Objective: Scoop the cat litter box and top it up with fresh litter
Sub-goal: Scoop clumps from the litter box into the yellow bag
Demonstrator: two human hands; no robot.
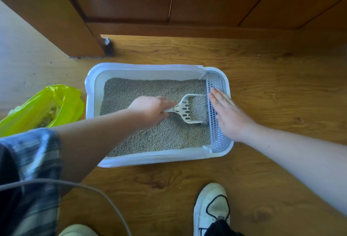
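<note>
A white litter box (pixel 90 93) sits on the wooden floor, filled with grey-beige litter granules (pixel 150 138). My left hand (pixel 150 110) grips the handle of a white slotted scoop (pixel 189 109), whose head is dug into the litter near the box's right end and holds granules. My right hand (pixel 229 115) lies flat, fingers straight, on the pale perforated grate (pixel 218 142) along the box's right side. A clear liner edge shows on the rim.
A yellow-green plastic bag (pixel 43 106) lies open on the floor left of the box, with something granular inside. A wooden cabinet (pixel 169 1) stands behind. My white shoes (pixel 212 211) are in front of the box. A grey cable (pixel 84 187) crosses the lower left.
</note>
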